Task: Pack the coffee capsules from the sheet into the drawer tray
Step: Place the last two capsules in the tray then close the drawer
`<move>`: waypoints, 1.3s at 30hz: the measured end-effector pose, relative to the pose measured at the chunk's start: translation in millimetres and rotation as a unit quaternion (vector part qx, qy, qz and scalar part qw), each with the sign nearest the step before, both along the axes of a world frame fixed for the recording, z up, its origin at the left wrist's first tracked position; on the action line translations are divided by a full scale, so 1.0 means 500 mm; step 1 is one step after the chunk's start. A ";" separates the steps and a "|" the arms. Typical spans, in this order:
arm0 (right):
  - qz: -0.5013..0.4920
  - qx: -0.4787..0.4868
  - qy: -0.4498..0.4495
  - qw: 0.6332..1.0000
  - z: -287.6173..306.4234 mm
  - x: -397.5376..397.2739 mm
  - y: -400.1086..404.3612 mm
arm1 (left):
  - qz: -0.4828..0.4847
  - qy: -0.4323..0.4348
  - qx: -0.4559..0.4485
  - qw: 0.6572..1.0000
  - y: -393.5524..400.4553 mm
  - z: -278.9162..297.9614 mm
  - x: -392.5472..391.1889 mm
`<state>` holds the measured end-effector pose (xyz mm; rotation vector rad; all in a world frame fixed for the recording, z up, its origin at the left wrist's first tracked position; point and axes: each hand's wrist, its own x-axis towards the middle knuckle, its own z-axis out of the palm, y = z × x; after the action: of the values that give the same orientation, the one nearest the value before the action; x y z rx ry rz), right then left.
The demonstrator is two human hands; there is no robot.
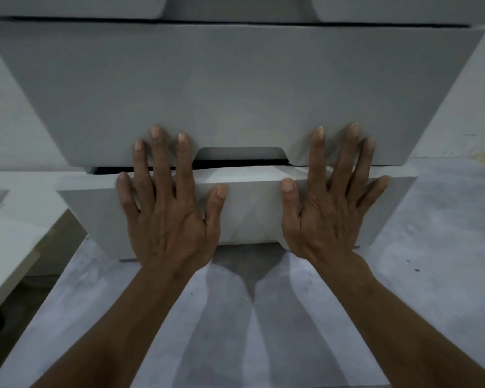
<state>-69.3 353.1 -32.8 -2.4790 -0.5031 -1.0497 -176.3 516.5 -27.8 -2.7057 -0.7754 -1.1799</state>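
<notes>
Lower drawer [252, 211]: white front, nearly flush under the upper drawer [221, 88], a thin dark gap between them. Left hand [170, 217] and right hand [326, 217]: both flat on the lower front, fingers spread, grasping nothing, fingertips reaching onto the upper drawer. Capsules, sheet and tray: not in sight. Floor [431, 275]: pale grey.
</notes>
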 end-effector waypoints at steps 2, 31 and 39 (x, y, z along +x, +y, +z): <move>-0.002 0.000 -0.003 1.000 -0.001 -0.001 0.002 | 0.004 0.002 0.014 1.000 0.000 -0.001 -0.005; -0.001 0.040 -0.066 0.997 -0.039 0.042 0.037 | -0.014 -0.077 0.079 0.994 0.067 -0.017 0.069; -0.030 0.084 -0.135 0.987 -0.061 0.078 0.061 | -0.006 -0.127 0.099 0.987 0.078 -0.042 0.092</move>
<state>-30.4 383.7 -63.5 -2.2293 -0.4021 -1.4015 -130.2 555.3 -49.0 -2.4348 -0.6310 -1.5354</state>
